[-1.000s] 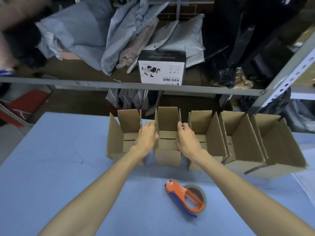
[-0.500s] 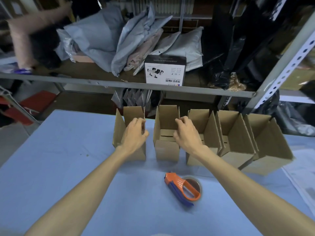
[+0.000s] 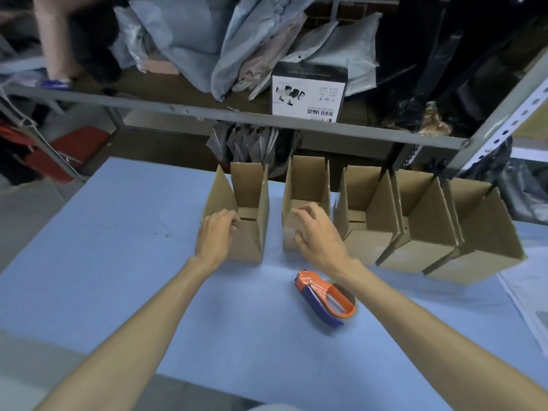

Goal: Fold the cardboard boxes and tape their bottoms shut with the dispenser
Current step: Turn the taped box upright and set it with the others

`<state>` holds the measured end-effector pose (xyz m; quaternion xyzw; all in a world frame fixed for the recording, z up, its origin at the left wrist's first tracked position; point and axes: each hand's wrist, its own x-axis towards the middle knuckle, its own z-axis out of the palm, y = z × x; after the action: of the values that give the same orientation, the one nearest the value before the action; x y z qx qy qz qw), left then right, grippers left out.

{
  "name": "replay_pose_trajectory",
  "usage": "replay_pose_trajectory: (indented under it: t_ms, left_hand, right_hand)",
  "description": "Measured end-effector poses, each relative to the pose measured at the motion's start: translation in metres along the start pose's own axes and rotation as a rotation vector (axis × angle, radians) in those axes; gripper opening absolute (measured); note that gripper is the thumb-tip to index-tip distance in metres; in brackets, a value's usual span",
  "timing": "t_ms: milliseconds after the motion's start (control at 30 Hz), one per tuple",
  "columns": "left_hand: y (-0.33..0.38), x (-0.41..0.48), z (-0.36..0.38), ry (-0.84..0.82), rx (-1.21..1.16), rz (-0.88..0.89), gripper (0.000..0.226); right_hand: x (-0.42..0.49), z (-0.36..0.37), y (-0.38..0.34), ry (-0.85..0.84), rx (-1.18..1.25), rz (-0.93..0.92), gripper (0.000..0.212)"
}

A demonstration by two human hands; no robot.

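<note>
Along the far side of the blue surface (image 3: 118, 262) five open cardboard boxes (image 3: 421, 221) stand in a row. The left hand (image 3: 216, 235) has its grip curled over the near wall of the leftmost box (image 3: 252, 200); the right hand (image 3: 318, 235) has its grip clamped on the second box (image 3: 307, 185). The tape dispenser (image 3: 326, 298) lies nearer on the surface, untouched

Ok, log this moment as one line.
left hand: grips leftmost box | right hand: grips second box | tape dispenser: untouched on table
</note>
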<state>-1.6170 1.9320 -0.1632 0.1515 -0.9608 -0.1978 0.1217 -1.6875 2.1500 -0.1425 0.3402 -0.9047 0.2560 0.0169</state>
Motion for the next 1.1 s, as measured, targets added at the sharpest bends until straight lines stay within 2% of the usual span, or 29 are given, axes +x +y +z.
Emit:
replay_pose_trajectory:
  t_ms: [67,200,267,367,400,433,500,533,567,633,700,767,867,900,1000,1100]
  left_hand:
    - [-0.005,-0.004,-0.012,0.039,-0.050,0.006,0.036]
    - [-0.018,-0.004,-0.055,0.085,-0.165,-0.053,0.048]
    - [-0.025,-0.001,-0.082,-0.002,-0.207,-0.095,0.050]
    - [-0.030,-0.001,-0.117,-0.190,-0.176,-0.037,0.043]
    - [-0.029,-0.001,-0.125,-0.235,-0.162,-0.020,0.040]
    - [-0.026,-0.002,-0.132,-0.270,-0.155,-0.005,0.036]
    - [-0.019,-0.002,-0.139,-0.299,-0.159,0.027,0.028]
    - [-0.016,-0.002,-0.140,-0.284,-0.170,0.035,0.026]
    - [-0.013,-0.004,-0.140,-0.249,-0.194,0.039,0.024]
    - [-0.008,-0.009,-0.137,-0.140,-0.261,0.020,0.028]
    - [-0.007,-0.017,-0.131,-0.038,-0.309,-0.052,0.039]
    - [-0.011,-0.028,-0.126,0.016,-0.273,-0.137,0.040]
    - [-0.027,-0.045,-0.117,0.017,-0.124,-0.242,0.037]
    - [-0.031,-0.048,-0.114,0.012,-0.125,-0.255,0.033]
    - [-0.038,-0.049,-0.097,-0.030,-0.343,-0.216,0.018]
    - [-0.041,-0.045,-0.068,-0.118,-0.390,-0.235,0.015]
  right_hand:
    - [0.002,0.002,-0.006,-0.015,0.026,-0.037,0.045]
    - [0.011,0.003,-0.025,-0.069,0.122,-0.184,0.072]
    - [0.019,0.001,-0.039,-0.091,0.157,-0.275,0.085]
    - [0.035,-0.002,-0.060,-0.161,0.229,-0.342,0.096]
    - [0.040,-0.003,-0.068,-0.217,0.258,-0.333,0.094]
    - [0.044,-0.002,-0.075,-0.276,0.299,-0.325,0.084]
    - [0.047,0.003,-0.087,-0.334,0.401,-0.302,0.042]
    - [0.047,0.004,-0.092,-0.334,0.485,-0.278,0.039]
    - [0.045,0.007,-0.093,-0.332,0.576,-0.248,0.041]
    - [0.040,0.012,-0.095,-0.276,0.709,-0.155,0.031]
    - [0.033,0.019,-0.093,-0.206,0.805,-0.009,0.020]
    - [0.024,0.025,-0.092,-0.154,0.941,0.176,0.019]
    - [0.012,0.034,-0.089,-0.136,1.127,0.471,0.003]
    - [0.007,0.037,-0.089,-0.137,1.193,0.565,0.008]
    - [-0.017,0.051,-0.091,-0.148,1.370,0.778,0.018]
    - [-0.048,0.067,-0.094,-0.201,1.441,0.955,0.021]
